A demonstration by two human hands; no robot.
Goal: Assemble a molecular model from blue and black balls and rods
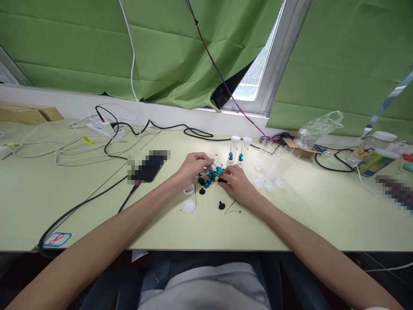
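Observation:
My left hand point(195, 168) is closed, thumb and fingertips pinched at a thin dark wire that reaches the small shiny blue metal parts point(213, 174). From the other side my right hand point(237, 183) has its fingers bent against the blue parts; what lies between its fingertips is partly hidden. Black round pieces with a stem, one at the front point(221, 206) and one by the pile point(202, 191), lie on the table. A white cap point(189, 206) and a bent thin wire point(232, 210) are close to my hands.
Two clear tubes with white caps point(235, 138) stand behind my hands, blue parts inside. More clear tubes point(277, 165) and white lids point(269, 186) are to the right. A phone point(150, 170) and cables point(80, 202) lie left. A plastic bag point(318, 129) sits at the back.

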